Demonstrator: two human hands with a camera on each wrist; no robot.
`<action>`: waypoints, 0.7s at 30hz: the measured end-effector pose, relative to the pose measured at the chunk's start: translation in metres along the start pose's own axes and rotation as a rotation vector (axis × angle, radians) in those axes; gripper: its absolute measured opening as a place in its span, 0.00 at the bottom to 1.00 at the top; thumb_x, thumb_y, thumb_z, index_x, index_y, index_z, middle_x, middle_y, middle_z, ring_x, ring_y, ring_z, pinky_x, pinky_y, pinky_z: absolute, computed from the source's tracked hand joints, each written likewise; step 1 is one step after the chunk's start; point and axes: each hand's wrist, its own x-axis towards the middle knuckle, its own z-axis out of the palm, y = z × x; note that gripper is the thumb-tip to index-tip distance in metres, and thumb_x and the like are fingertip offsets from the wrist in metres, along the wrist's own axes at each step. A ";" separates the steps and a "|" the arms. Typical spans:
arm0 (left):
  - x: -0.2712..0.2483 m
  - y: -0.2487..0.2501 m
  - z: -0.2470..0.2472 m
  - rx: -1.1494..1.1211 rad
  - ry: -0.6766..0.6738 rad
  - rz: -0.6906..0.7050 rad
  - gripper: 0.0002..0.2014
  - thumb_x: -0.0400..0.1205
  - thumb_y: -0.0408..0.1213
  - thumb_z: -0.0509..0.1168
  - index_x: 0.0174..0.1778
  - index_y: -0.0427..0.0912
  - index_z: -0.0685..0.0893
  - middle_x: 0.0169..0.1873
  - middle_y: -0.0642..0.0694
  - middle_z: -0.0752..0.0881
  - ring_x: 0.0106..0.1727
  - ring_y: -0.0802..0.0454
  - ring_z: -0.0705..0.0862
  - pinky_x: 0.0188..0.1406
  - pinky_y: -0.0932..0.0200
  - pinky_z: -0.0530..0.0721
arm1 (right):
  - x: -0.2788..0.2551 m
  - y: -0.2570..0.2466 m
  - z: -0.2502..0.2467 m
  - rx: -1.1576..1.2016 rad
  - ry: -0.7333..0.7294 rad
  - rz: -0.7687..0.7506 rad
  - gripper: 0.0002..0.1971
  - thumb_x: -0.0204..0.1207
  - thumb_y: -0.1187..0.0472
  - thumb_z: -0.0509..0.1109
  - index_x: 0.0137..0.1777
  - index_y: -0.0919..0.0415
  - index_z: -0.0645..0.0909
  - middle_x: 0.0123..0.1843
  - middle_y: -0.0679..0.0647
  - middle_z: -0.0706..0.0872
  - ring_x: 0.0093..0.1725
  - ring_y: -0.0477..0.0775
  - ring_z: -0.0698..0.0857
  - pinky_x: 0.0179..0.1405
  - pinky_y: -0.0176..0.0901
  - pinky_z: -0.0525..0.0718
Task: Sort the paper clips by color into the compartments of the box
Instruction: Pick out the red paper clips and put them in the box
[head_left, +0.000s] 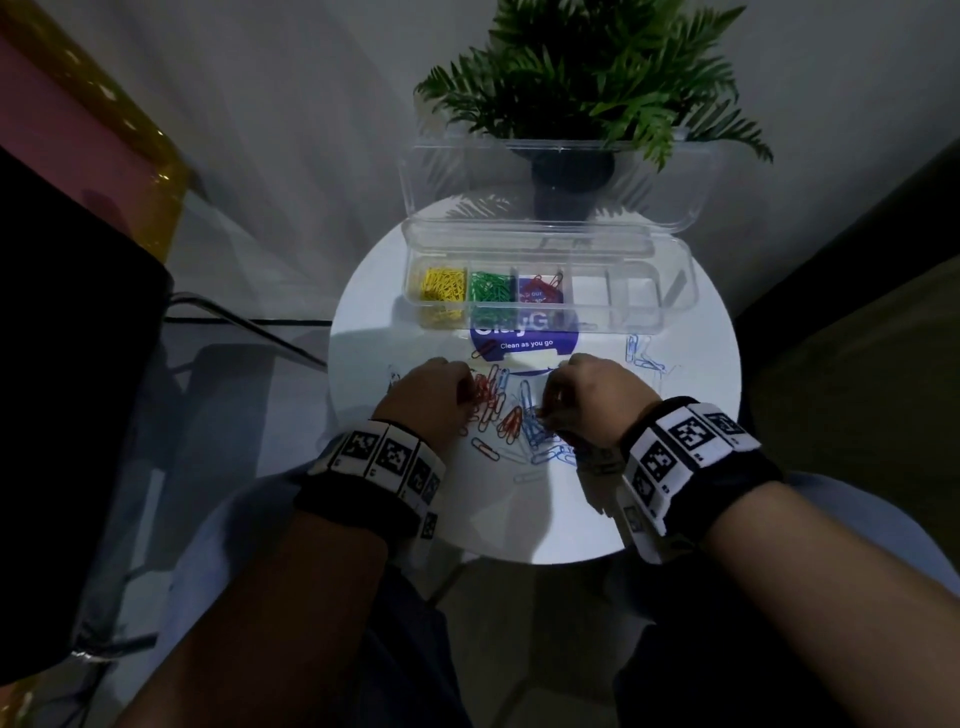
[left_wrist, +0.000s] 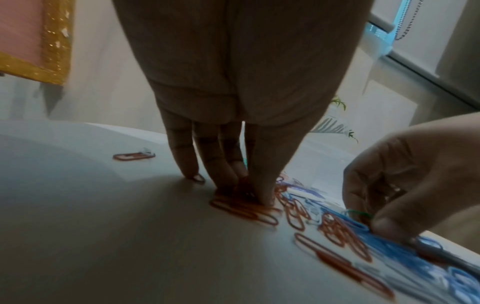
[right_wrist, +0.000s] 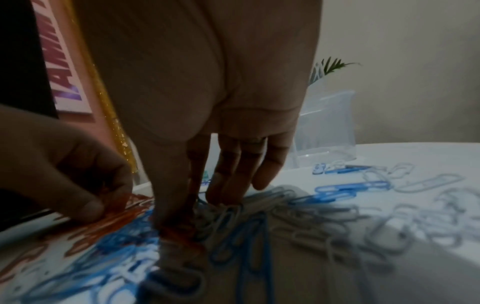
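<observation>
While both hands work the loose clips (head_left: 511, 415) on the table (head_left: 358, 332), I'd keep colours apart. My left hand (head_left: 431, 395) has its fingers (left_wrist: 223, 174) down, pinching red clips (left_wrist: 244, 207); I'd gather only red and lift cleanly. My right hand (head_left: 587, 397), just beside it, pinches a small bunch from the blue and white tangle; I'd shake off strays. Beyond both hands the box (head_left: 639, 312) stands open: yellow, green, then a few red, with bare compartments further right.
</observation>
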 end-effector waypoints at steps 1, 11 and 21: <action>0.000 0.000 -0.001 -0.016 -0.003 -0.010 0.10 0.79 0.36 0.67 0.55 0.41 0.83 0.56 0.41 0.82 0.60 0.43 0.81 0.64 0.51 0.78 | 0.001 -0.001 0.001 0.000 0.005 -0.001 0.09 0.72 0.56 0.73 0.49 0.57 0.85 0.54 0.58 0.82 0.54 0.59 0.82 0.53 0.45 0.78; -0.004 -0.010 -0.007 -0.167 0.059 -0.068 0.09 0.78 0.37 0.69 0.54 0.46 0.86 0.53 0.46 0.87 0.49 0.54 0.80 0.51 0.65 0.74 | -0.001 0.017 -0.010 0.442 0.116 0.160 0.14 0.70 0.60 0.76 0.25 0.53 0.78 0.27 0.50 0.84 0.20 0.37 0.78 0.24 0.23 0.76; -0.006 -0.011 -0.011 -0.123 0.110 -0.054 0.13 0.77 0.39 0.69 0.58 0.45 0.82 0.56 0.44 0.80 0.51 0.51 0.79 0.54 0.60 0.76 | -0.009 0.014 -0.014 0.647 0.057 0.170 0.12 0.70 0.66 0.76 0.26 0.59 0.83 0.19 0.48 0.82 0.17 0.37 0.77 0.21 0.23 0.76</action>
